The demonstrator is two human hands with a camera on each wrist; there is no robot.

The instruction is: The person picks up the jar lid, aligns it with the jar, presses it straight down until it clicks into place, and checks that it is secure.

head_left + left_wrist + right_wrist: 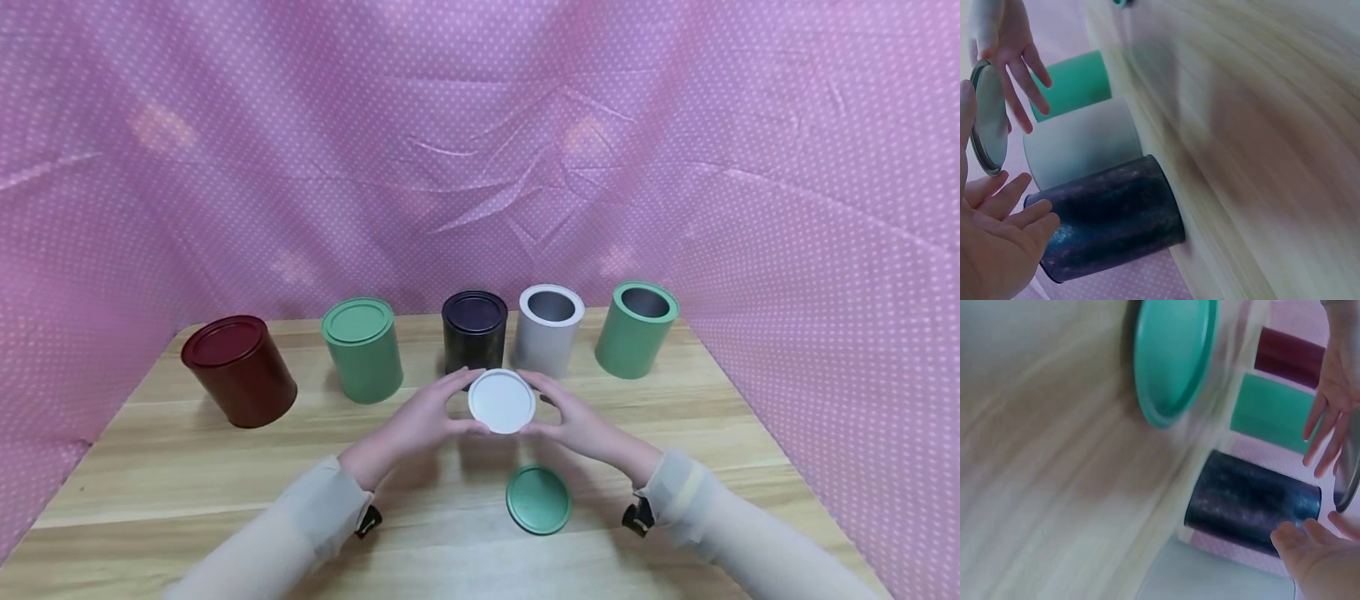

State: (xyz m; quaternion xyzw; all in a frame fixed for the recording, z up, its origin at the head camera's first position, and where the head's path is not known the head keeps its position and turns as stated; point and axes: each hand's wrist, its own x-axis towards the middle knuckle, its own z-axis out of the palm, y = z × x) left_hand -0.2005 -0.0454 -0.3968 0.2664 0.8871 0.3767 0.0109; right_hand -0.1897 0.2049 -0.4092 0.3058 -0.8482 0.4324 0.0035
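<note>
Here, I had the left hand (422,417) and right hand (581,423) holding a white lid (502,402) in wide pinches above the table (442,550), though fingertip contact was hard to confirm. Two-handed holding seemed the step; the next move called for even pressure.

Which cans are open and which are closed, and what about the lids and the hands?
Red can: closed, upright
Left green can: closed, upright
Black can: closed, upright
White can: open, upright
Right green can: open, upright
White lid: held up off the table
Green lid: lying flat on the table
Left hand: holding the white lid
Right hand: holding the white lid too
</note>
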